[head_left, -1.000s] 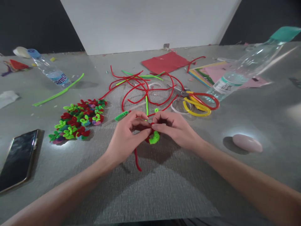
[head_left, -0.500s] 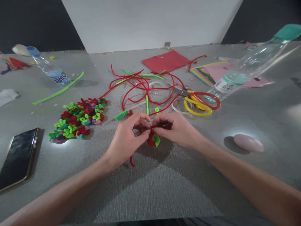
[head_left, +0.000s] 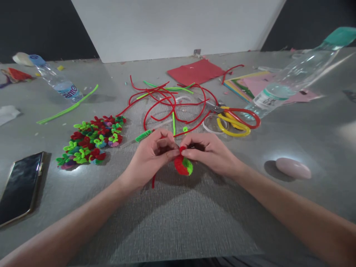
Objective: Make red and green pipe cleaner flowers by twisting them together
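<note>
Between my hands is a small red and green pipe-cleaner coil (head_left: 182,167), bent into a curve. My left hand (head_left: 152,155) pinches its upper left side with thumb and fingers. My right hand (head_left: 210,154) grips the top from the other side, where a red end shows between the fingertips. A red pipe-cleaner tail (head_left: 153,181) sticks out below my left hand. Just beyond my hands, long red pipe cleaners (head_left: 167,107) lie tangled with a few green ones. A thin rod with a green coil (head_left: 143,136) wound on it lies beside my left hand.
Finished-looking pipe-cleaner pieces (head_left: 89,142) cluster at left, near a phone (head_left: 22,185). Scissors (head_left: 233,118) lie at right, by a green-capped bottle (head_left: 286,85). A pinkish oval object (head_left: 293,168) is at far right. Another bottle (head_left: 62,83) stands back left; red sheet (head_left: 194,72) lies behind.
The red and green coil has turned and shows more of its curved shape below my fingertips. The red tail under my left hand has risen slightly.
</note>
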A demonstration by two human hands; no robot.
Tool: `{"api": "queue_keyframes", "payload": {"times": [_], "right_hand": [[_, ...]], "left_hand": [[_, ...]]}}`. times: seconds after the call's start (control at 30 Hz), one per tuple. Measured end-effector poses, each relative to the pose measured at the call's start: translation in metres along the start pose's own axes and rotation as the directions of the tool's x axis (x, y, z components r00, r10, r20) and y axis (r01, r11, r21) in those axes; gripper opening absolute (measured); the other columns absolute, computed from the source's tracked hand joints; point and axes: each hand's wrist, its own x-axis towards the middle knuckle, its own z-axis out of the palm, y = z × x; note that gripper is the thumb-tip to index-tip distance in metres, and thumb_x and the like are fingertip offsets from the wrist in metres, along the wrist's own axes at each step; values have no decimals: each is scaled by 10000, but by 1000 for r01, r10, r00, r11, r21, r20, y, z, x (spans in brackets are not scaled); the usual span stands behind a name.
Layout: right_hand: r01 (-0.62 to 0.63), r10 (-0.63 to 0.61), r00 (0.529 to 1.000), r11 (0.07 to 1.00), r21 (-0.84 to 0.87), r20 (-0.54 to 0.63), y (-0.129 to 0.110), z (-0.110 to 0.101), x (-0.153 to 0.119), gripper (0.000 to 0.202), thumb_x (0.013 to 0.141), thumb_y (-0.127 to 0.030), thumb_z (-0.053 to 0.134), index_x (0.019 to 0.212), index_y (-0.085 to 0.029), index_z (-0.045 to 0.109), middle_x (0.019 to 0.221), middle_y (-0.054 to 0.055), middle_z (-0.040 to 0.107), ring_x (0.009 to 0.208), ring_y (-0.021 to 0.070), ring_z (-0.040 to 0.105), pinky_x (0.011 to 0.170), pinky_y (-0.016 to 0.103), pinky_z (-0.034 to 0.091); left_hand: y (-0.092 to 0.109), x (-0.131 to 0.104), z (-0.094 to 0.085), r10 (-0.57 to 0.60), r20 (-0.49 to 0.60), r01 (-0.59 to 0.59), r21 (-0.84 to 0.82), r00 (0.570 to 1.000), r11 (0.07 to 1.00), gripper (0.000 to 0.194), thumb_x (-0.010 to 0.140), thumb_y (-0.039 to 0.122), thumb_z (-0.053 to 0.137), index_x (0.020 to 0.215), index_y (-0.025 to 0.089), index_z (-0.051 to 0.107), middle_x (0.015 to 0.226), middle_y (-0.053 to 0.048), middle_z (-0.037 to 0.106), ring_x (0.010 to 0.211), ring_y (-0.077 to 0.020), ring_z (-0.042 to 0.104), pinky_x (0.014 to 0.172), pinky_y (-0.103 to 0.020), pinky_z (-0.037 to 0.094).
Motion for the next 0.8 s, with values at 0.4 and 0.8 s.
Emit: {"api": "queue_keyframes", "payload": {"times": [0.4, 0.8], "right_hand": [[54, -57, 998, 993, -105, -28, -2, 3, 1, 98, 917, -175, 675, 820, -174, 663, 724, -28, 601, 639, 95, 505, 584, 237, 389], [-1, -8, 998, 989, -150, -61, -2, 8, 2, 141, 964, -234, 621, 847, -164, 659, 706, -44, 564, 627, 85, 459, 572, 243, 352]], "left_hand": [[-2, 3, -8, -19, 58, 23, -72, 998, 997, 320, 824, 227, 909, 916, 188, 605, 845, 5, 695, 772, -112, 639, 712, -211, 507], [-3, 4, -7, 51, 12, -52, 67, 999, 996, 129, 938, 198, 761, 941, 179, 633, 870, 1, 667, 791, -110, 618, 723, -220, 509]]}}
